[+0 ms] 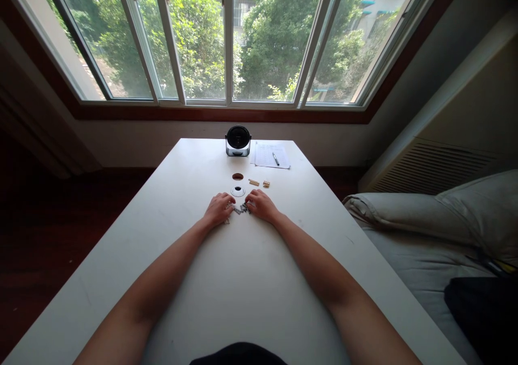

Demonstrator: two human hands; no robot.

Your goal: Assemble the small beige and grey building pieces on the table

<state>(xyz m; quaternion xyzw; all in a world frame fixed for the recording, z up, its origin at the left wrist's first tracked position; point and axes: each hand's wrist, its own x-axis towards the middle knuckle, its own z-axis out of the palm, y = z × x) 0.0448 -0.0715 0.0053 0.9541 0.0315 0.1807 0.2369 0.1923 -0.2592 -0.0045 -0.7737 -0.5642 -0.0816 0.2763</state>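
My left hand (219, 209) and my right hand (262, 205) rest on the white table (226, 279), fingers curled inward. Between them lies a small cluster of dark grey interlocking pieces (242, 209), with both sets of fingertips at or on it. Whether either hand grips a piece is too small to tell. Just beyond the hands sit a white ring with a black centre (238, 191), a brown oval disc (237, 176), and two small tan perforated pieces (253, 182) (266, 184).
At the table's far end stand a black round device on a silver base (238, 140) and a sheet of paper (271, 155) with a pen (275, 159) on it. A grey cushioned sofa (421, 230) runs along the right side; a window lies beyond the table.
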